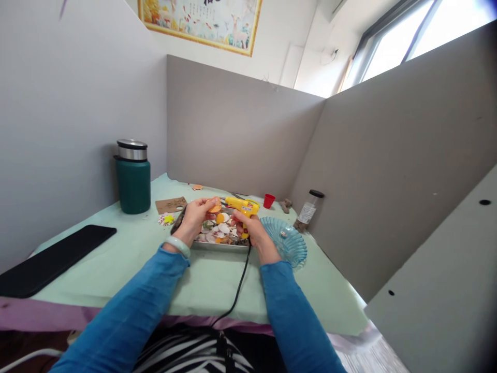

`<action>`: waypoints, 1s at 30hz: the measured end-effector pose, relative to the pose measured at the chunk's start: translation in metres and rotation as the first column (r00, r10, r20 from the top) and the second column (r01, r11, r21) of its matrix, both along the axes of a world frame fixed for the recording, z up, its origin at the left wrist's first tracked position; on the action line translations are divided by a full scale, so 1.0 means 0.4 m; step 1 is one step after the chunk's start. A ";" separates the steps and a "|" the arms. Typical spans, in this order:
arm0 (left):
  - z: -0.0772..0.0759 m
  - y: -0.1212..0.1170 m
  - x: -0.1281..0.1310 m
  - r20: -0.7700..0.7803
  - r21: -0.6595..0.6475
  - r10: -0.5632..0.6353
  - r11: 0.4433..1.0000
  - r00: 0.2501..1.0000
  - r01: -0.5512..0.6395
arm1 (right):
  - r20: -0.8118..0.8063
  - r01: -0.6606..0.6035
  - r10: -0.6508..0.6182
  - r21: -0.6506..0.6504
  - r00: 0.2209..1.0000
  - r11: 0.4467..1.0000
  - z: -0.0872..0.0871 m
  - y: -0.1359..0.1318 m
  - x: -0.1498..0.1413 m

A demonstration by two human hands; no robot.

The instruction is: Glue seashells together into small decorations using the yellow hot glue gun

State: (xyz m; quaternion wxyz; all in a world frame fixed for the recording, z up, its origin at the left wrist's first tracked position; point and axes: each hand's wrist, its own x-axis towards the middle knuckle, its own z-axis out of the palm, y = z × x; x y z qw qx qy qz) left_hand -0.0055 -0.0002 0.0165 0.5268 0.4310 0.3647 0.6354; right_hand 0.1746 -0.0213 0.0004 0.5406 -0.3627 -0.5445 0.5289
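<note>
My left hand (196,214) pinches an orange shell (214,205) above a metal tray (227,247) full of white, orange and brown shells. In my right hand (252,226) is a yellow hot glue gun (243,206), gripped by its handle, with its nozzle pointing left toward the orange shell. Whether the nozzle touches the shell I cannot tell. A black cord (241,282) runs from the handle down over the table's front edge. Right of my right hand lies a blue shell-shaped glass plate (293,243) with a small piece on it.
A green flask (134,184) and a black flat mat (58,259) are at the left. Behind the tray are a brown card (170,205) and a red cup (268,200). A black-lidded jar (308,211) stands near the right partition (388,155). Grey partitions enclose the table.
</note>
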 end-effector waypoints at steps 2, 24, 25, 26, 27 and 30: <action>0.001 -0.001 0.000 0.008 0.001 -0.004 1.000 1.000 0.004 | 0.010 -0.003 0.003 0.000 1.000 1.000 -0.002 0.002 0.002; 0.009 -0.003 -0.004 0.018 -0.020 -0.010 1.000 1.000 0.011 | -0.019 0.015 -0.015 -0.021 1.000 1.000 -0.002 0.003 0.002; 0.010 -0.003 -0.005 0.029 -0.023 -0.005 1.000 1.000 0.006 | -0.016 0.012 -0.013 -0.027 1.000 1.000 -0.001 0.001 0.001; 0.011 -0.003 -0.005 0.037 -0.024 -0.002 1.000 0.999 0.003 | -0.013 0.009 -0.009 -0.032 1.000 0.999 0.000 -0.001 0.001; 0.012 -0.003 -0.006 0.044 -0.022 0.002 1.000 0.999 -0.001 | -0.009 0.002 -0.003 -0.036 1.000 0.999 0.002 -0.004 0.000; 0.016 -0.005 -0.007 0.052 -0.016 0.011 1.000 0.999 -0.010 | 0.010 -0.015 0.016 -0.042 1.000 0.999 0.007 -0.011 -0.003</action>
